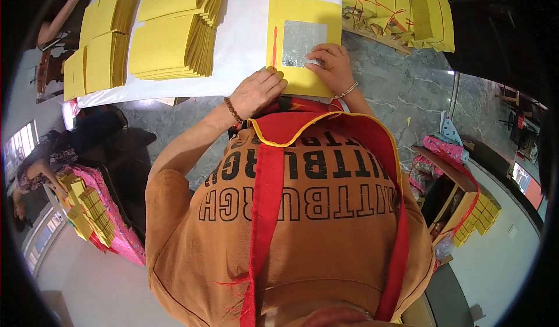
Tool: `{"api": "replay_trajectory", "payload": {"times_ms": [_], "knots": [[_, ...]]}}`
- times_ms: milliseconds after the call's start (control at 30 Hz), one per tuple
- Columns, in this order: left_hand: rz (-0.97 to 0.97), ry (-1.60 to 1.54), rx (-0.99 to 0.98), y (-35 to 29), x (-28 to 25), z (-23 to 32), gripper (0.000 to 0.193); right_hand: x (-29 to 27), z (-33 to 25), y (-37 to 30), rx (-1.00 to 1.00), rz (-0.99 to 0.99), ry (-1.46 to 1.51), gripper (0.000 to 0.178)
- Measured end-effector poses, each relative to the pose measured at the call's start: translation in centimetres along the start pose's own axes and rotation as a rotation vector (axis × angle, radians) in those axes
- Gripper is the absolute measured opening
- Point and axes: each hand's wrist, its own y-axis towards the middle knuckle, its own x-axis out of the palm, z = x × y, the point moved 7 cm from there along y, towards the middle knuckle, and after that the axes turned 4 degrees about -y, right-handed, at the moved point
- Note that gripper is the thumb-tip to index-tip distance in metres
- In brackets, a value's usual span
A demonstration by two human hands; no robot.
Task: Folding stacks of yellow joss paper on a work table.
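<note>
A yellow paper sheet [314,10] lies on the white-covered table in front of me, with a silver foil square [303,36] on it and a narrow red strip [275,42] left of the foil. At the sheet's lower left edge is my left hand [260,92], closed, its bent fingertips touching the paper by the strip's lower end. The thumb underneath is hidden. My right hand [333,68] is closed at the lower right corner of the foil, pinching its edge, where a small bit of foil looks bent up by the fingertips.
Stacks of folded yellow paper [169,50] stand on the white table cover [241,30], with more stacks [99,65] further left. Yellow packets tied with red string [384,4] sit at the right. Another person's arm [55,24] shows at the far left.
</note>
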Motion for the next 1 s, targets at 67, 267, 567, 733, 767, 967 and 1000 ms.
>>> {"api": "replay_trajectory", "payload": {"times_ms": [67,267,567,733,767,967,1000], "knots": [[0.0,0.021,0.012,0.0,-0.2,0.0,0.032,-0.2,-0.5,0.3,-0.092,0.026,0.086,0.018],[0.013,-0.147,-0.064,0.5,-0.6,-2.0,0.016,-0.3,-0.6,1.2,-0.115,0.043,0.091,0.017],[-0.199,-0.601,-0.3,2.4,-0.3,-6.3,0.011,0.0,2.0,0.9,-0.004,-0.127,0.506,0.028],[-0.389,-0.69,-0.392,2.9,0.8,-7.9,0.014,-0.5,2.1,0.9,-0.06,-0.303,0.559,0.058],[-0.379,-0.714,-0.394,2.8,0.9,-8.2,0.016,-0.4,2.1,0.9,-0.133,-0.333,0.524,0.064],[-0.333,-1.101,-0.641,1.2,1.8,-10.2,0.016,-0.6,2.1,0.9,-0.034,-0.433,0.605,0.048],[-0.332,-1.102,-0.643,1.0,1.9,-10.3,0.016,-1.1,1.5,1.1,-0.034,-0.435,0.606,0.048]]}}
